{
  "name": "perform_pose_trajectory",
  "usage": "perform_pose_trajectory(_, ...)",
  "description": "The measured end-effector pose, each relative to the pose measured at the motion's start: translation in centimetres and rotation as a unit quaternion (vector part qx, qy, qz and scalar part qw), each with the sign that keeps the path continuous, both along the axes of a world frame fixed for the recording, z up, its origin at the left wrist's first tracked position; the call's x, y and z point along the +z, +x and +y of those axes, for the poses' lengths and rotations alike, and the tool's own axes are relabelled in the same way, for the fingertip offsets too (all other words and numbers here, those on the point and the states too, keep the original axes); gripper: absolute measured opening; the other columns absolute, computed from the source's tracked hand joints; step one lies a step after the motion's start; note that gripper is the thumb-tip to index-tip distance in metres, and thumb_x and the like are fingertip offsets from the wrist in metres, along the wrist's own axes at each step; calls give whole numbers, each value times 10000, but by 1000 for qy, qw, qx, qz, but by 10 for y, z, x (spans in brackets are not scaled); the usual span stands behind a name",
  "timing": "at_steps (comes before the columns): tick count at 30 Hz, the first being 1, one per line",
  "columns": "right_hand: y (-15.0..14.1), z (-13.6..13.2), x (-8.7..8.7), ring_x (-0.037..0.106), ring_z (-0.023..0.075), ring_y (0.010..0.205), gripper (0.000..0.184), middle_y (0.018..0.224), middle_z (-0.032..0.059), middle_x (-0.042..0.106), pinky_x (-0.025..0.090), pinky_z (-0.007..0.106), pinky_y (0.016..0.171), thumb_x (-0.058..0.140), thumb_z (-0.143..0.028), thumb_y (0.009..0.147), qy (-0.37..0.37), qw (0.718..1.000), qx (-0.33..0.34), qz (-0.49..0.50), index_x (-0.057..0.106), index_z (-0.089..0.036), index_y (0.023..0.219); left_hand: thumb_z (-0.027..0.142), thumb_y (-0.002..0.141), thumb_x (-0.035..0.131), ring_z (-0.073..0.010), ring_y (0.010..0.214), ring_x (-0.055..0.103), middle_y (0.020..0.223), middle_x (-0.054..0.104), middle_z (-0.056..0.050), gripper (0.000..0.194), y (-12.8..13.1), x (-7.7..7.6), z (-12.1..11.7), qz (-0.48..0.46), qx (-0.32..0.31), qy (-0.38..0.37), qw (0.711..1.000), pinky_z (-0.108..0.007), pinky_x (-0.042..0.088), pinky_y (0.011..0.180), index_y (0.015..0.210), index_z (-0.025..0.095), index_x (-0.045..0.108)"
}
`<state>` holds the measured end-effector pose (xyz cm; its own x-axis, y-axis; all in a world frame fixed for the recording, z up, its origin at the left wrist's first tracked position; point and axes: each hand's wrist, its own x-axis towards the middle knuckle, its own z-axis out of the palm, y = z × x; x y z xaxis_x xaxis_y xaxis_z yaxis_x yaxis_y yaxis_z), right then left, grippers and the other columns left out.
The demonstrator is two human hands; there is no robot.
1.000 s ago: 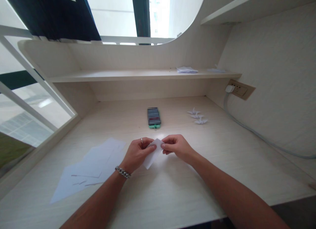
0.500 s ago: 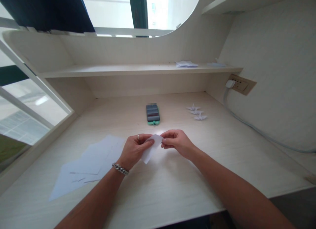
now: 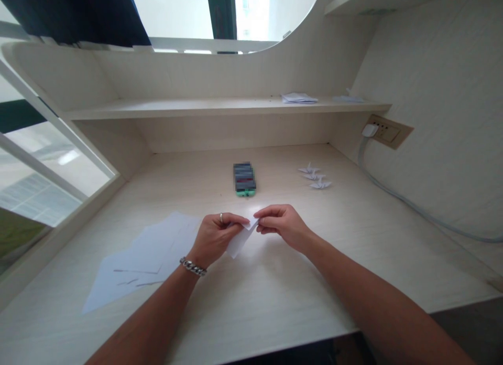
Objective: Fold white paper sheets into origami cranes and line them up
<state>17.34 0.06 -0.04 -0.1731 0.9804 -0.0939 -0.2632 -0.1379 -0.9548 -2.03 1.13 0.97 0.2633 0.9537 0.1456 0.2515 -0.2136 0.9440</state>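
Both of my hands pinch one small folded piece of white paper (image 3: 239, 241) just above the desk (image 3: 275, 291). My left hand (image 3: 214, 239), with a ring and a metal bracelet, grips its left upper edge. My right hand (image 3: 281, 226) grips its top corner with thumb and forefinger. The paper's lower tip hangs down between the hands.
Loose white sheets (image 3: 145, 260) lie to the left of my hands. A phone in a green case (image 3: 244, 179) lies behind them, and three small paper cranes (image 3: 315, 176) stand further right. Folded papers (image 3: 297, 98) rest on the shelf. A cable (image 3: 412, 207) runs from the wall socket (image 3: 389, 131).
My fingertips have come closer together on the paper's top edge, narrowing the visible piece. The view shifted slightly.
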Motion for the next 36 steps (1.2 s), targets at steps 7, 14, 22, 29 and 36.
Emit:
perform_pose_trajectory(7,4,0,4,673,153,621,242,671,64,714,546,296,676,764,-213,590,-21,999,33,22,748,-121,813,291,730,684,-101,499,504,604,683,-30,158,-2,0,1,24,-15,20,999,-196,333,436,734,166,781)
perform_pose_trajectory(14,1,-3,0,634,129,604,318,682,53,689,523,287,650,772,-389,658,11,997,50,-64,745,-118,821,268,763,662,-148,640,622,738,745,-55,155,0,-1,-2,44,-56,31,997,-222,446,563,781,169,779)
perform_pose_trajectory(22,3,1,-7,609,121,610,340,653,40,669,513,276,638,778,-411,655,34,992,65,-106,750,-116,821,277,766,662,-162,696,655,809,750,-57,176,0,-2,0,38,-71,21,997,-232,488,596,864,166,758)
perform_pose_trajectory(29,4,-1,-6,608,128,620,346,655,46,672,508,290,651,775,-406,654,38,990,75,-114,755,-116,844,278,777,653,-159,670,647,777,748,-53,171,-1,-4,2,63,-71,31,995,-225,470,571,850,166,761)
perform_pose_trajectory(36,4,-2,-2,598,123,598,329,632,40,664,505,285,629,776,-382,650,40,988,69,-131,759,-113,838,289,785,649,-172,702,660,821,757,-70,209,-3,-4,3,37,-97,-1,995,-236,486,599,901,159,763)
